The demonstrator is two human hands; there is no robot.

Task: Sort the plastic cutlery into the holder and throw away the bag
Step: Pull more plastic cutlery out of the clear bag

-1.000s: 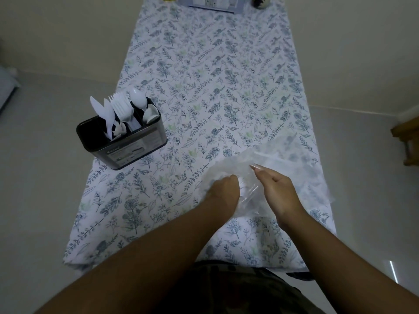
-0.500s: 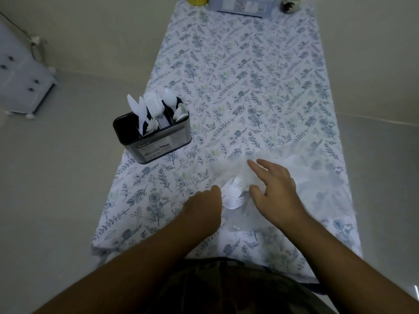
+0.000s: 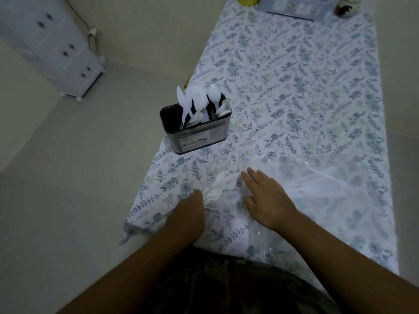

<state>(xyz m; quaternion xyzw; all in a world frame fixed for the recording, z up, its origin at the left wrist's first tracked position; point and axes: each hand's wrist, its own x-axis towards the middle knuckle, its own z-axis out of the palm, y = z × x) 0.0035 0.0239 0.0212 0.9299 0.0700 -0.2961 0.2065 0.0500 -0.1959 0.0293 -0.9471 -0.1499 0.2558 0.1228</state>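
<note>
Now, left hand [image 3: 189, 214] gripping forks [image 3: 221, 196]; right hand [image 3: 266, 198] flat — on bag [image 3: 317, 177]

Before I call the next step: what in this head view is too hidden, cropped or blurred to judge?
- Left hand: fingers curled under; its grip on the cutlery bunch is hidden.
- Bunch: blurred, count unclear.
- Plastic bag: crinkled film hides any leftover contents.
- Holder: label too small; left compartment dark.
- Far-edge items: cropped.

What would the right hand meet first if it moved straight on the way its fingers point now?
Probably nothing but bare tablecloth at first. The right hand lies on the clear bag, fingers pointing up-left; further along that line stands the black holder. Depth is unclear, so the fingers may pass to its right.
</note>
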